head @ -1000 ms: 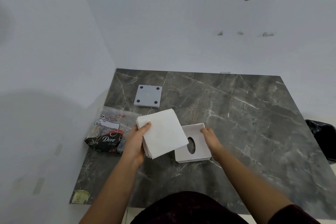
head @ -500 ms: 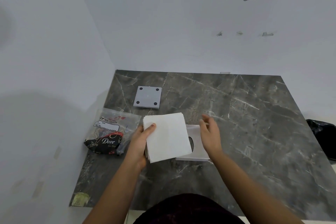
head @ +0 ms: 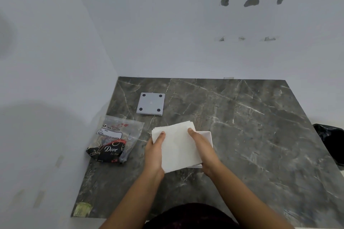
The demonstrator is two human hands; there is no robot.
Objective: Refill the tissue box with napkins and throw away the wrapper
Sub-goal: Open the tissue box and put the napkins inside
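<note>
Pale walls (head: 167, 33) meet in a corner at the back left, the rear one marked with three dark patches and three small scuffs below them. A dark marble table (head: 251, 135) with white veins is pushed into that corner, so its back and left edges run along the walls; the near edge and the right edge are free, and the whole right half of the top lies bare. Past the right edge sits a black bag (head: 331, 143), partly cut off by the frame. On the left side of the table lies the wrapper (head: 115, 141), a clear plastic pack printed "Big Tissues" and "Dove", flat and near the left edge. Behind it, well apart, a grey square plate (head: 151, 103) with four dark dots lies flat. In the middle, a white stack of napkins (head: 176, 147) is held over the white box (head: 207, 135), covering most of it; only the box's right rim and a front corner show. The left hand (head: 154, 154) grips the stack's left edge, thumb on top, fingers curled beneath. The right hand (head: 202, 148) clasps the right edge likewise, thumb pressed on top.
</note>
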